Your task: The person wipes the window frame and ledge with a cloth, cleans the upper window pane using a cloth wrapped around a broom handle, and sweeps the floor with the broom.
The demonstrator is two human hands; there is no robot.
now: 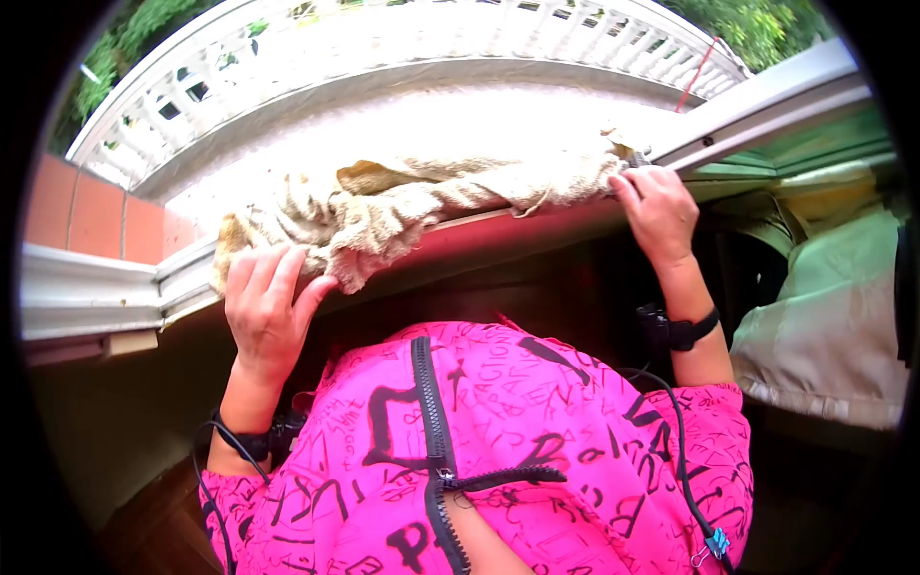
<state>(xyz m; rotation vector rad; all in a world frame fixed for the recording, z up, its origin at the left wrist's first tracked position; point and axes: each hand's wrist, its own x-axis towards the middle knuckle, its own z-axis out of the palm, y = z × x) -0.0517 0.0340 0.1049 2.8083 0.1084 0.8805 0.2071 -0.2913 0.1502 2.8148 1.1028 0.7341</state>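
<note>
A worn beige towel lies bunched and wrinkled along the window sill, with a fold hanging over the inner edge. My left hand is closed on its left end, fingers over the top and thumb against the near side. At the other end, my right hand pinches the towel beside the window frame, its thumb pointing inward. What lies under the fingers of both hands is hidden.
Beyond the sill are a bright ledge and a white balustrade. A sliding window frame stands at right, near a pale hanging cloth. Reddish tiles line the left side. Cables run along both my arms.
</note>
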